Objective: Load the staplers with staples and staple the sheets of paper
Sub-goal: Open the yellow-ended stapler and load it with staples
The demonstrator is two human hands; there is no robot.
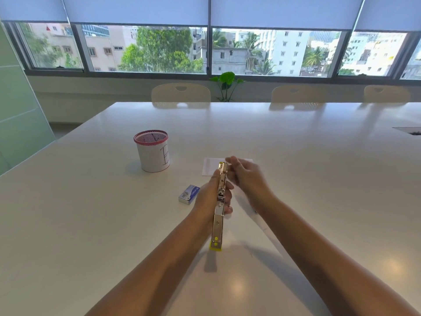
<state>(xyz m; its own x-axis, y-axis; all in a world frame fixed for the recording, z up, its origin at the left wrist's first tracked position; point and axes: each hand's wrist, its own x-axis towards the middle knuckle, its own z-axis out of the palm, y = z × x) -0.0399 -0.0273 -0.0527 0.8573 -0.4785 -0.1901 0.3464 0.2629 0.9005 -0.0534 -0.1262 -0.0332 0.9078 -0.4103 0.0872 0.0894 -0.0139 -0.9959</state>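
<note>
A metal stapler with yellow ends [218,220] is swung fully open and held above the white table [91,201]. My left hand [208,197] grips it around the middle, fingers curled round the hinge. My right hand [245,174] is at the stapler's far end, fingertips pinched together there; what they pinch is too small to see. A small blue-and-white staple box [188,194] lies on the table just left of my left hand. White sheets of paper [209,166] lie beyond the hands, partly hidden by them.
A red mesh pen cup [152,151] wrapped in white paper stands at the left rear of the hands. Several chairs [181,93] line the table's far edge, with a potted plant [226,84] under the window. A cable slot [410,131] opens at the right.
</note>
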